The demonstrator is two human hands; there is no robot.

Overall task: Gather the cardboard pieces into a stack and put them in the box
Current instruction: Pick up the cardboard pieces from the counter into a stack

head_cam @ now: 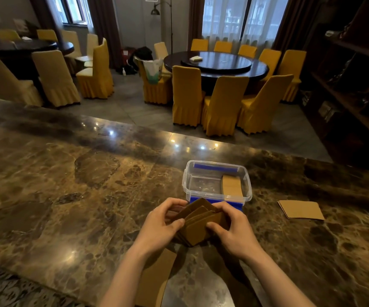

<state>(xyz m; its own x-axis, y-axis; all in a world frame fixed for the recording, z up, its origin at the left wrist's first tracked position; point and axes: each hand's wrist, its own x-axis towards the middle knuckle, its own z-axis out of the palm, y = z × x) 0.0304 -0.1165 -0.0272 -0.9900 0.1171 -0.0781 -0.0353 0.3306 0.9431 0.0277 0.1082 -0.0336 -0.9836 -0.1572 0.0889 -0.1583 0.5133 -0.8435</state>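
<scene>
Several brown cardboard pieces [198, 227] form a fanned, uneven stack held just above the marble counter. My left hand [160, 227] grips the stack's left side and my right hand [234, 229] grips its right side. Right behind the stack stands a clear plastic box [189, 173] with blue clips, open, with a cardboard piece [232, 185] leaning inside at its right. Another flat cardboard pile [301, 209] lies on the counter to the right. A long cardboard piece [155, 278] lies under my left forearm near the front edge.
The marble counter [68, 185] stretches far to the left and right. Beyond its far edge are round dark tables with yellow-covered chairs [223, 103]. A dark shelf unit [356, 85] stands at the right.
</scene>
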